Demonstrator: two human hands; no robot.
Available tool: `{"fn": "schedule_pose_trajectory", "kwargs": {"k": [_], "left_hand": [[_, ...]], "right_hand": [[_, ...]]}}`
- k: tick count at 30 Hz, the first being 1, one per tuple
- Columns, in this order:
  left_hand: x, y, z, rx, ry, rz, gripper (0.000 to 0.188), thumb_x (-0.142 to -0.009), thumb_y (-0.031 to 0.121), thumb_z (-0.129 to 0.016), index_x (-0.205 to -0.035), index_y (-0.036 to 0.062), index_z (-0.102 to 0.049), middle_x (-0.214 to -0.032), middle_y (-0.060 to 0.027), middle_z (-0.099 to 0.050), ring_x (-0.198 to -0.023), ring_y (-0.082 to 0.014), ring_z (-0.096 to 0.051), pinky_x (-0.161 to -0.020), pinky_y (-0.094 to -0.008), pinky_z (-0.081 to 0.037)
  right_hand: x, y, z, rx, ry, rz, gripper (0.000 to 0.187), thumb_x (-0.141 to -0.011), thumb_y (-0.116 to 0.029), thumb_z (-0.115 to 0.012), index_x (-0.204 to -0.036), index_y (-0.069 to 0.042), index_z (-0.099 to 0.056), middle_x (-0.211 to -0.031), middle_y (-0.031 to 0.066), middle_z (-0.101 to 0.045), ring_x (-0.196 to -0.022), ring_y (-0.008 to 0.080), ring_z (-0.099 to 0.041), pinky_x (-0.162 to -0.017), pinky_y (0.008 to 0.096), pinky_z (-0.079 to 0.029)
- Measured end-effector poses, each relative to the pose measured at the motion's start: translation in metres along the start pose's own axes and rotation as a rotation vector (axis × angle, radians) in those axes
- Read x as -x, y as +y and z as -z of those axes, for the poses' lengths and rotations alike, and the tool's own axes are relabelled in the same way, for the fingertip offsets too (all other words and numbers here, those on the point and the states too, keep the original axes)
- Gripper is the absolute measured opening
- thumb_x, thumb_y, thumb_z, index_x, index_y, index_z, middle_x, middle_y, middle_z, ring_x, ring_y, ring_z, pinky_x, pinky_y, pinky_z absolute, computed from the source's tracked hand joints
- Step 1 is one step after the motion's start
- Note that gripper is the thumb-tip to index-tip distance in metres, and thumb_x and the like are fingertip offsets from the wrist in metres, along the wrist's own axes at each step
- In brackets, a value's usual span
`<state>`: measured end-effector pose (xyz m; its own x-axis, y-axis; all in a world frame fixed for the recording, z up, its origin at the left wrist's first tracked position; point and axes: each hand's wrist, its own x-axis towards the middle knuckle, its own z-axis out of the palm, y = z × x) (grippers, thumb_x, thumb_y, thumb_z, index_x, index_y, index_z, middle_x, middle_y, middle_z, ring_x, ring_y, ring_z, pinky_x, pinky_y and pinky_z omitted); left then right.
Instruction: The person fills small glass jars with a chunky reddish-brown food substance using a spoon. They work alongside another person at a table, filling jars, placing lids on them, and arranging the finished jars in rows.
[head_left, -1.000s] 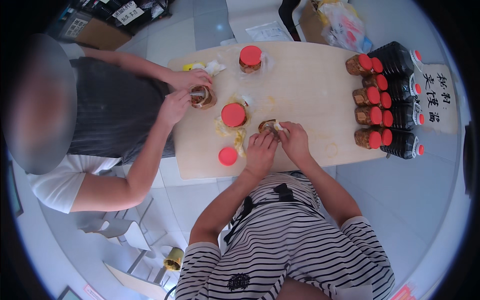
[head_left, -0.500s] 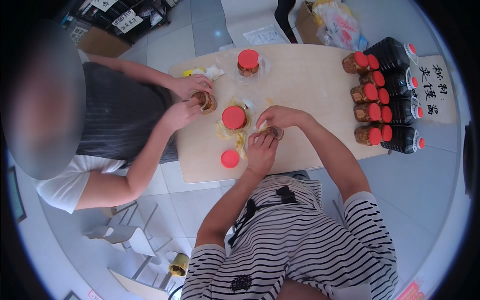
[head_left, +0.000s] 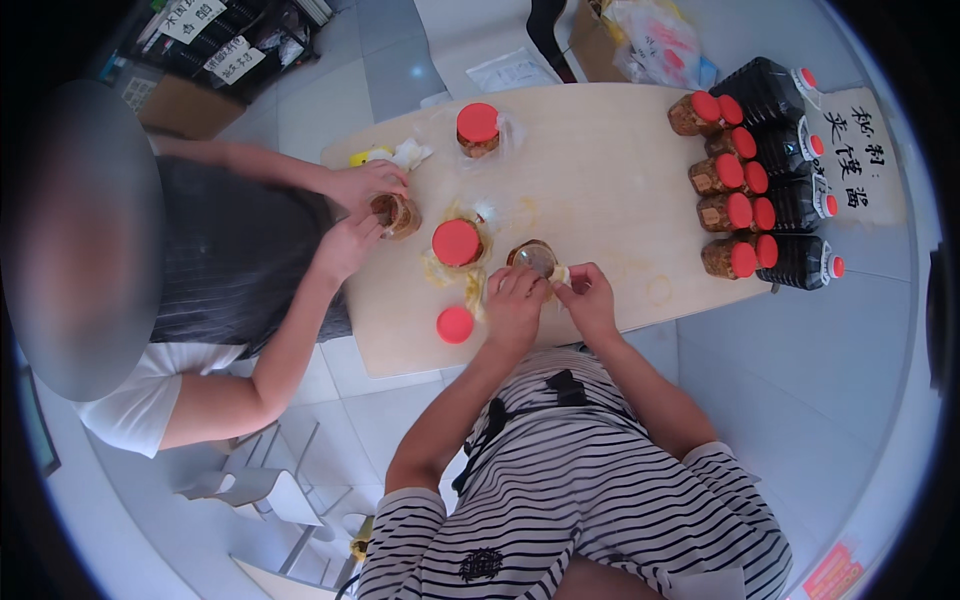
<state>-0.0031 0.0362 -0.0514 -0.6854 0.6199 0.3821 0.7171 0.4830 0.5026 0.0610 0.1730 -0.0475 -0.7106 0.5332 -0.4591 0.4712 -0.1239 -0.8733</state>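
A glass jar without a lid (head_left: 532,256), with brown contents, stands tilted near the table's front edge. My left hand (head_left: 515,303) is closed round its near left side. At its near right side my right hand (head_left: 590,300) pinches a crumpled yellowish tissue (head_left: 560,276) against the glass. Left of my hands lie a loose red lid (head_left: 455,324) and stained tissues (head_left: 474,296). Just beyond them stands a red-lidded jar (head_left: 456,243). Across the table's left end, a co-worker's hands (head_left: 362,205) hold another lidless jar (head_left: 402,216).
A red-lidded jar in a clear plastic bag (head_left: 478,128) stands at the far side. Several filled jars (head_left: 715,175) and black jugs (head_left: 790,205) line the table's right end. Smears mark the tabletop (head_left: 610,170). White stools (head_left: 275,495) stand below left.
My right hand has swung from the jar's far side round to its near right side, carrying the tissue. The jar has shifted slightly away from me and its round top shows more.
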Motion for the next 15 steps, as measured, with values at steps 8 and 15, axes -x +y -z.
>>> {"fn": "schedule_pose_trajectory", "kwargs": {"k": [8, 15], "left_hand": [[-0.008, 0.01, 0.037, 0.731, -0.165, 0.37, 0.03, -0.077, 0.0, -0.075, -0.105, 0.007, -0.067, -0.104, -0.009, -0.066, -0.108, -0.0308, -0.059, -0.089, -0.0409, -0.05], [-0.067, -0.013, 0.033, 0.214, -0.033, 0.157, 0.026, -0.073, -0.001, -0.07, -0.098, 0.0072, -0.068, -0.098, -0.0114, -0.069, -0.095, -0.0319, -0.06, -0.084, -0.0422, -0.049]], "right_hand": [[0.022, -0.028, 0.001, -0.367, -0.257, -0.3, 0.011, -0.094, -0.009, -0.066, -0.103, -0.008, -0.061, -0.096, -0.0003, -0.065, -0.087, 0.0065, -0.058, -0.077, 0.0254, -0.05], [-0.008, -0.053, 0.017, 0.919, -0.09, 0.969, 0.024, -0.078, -0.002, -0.067, -0.102, -0.005, -0.07, -0.106, 0.0032, -0.067, -0.105, 0.0228, -0.061, -0.096, 0.0366, -0.048]]}}
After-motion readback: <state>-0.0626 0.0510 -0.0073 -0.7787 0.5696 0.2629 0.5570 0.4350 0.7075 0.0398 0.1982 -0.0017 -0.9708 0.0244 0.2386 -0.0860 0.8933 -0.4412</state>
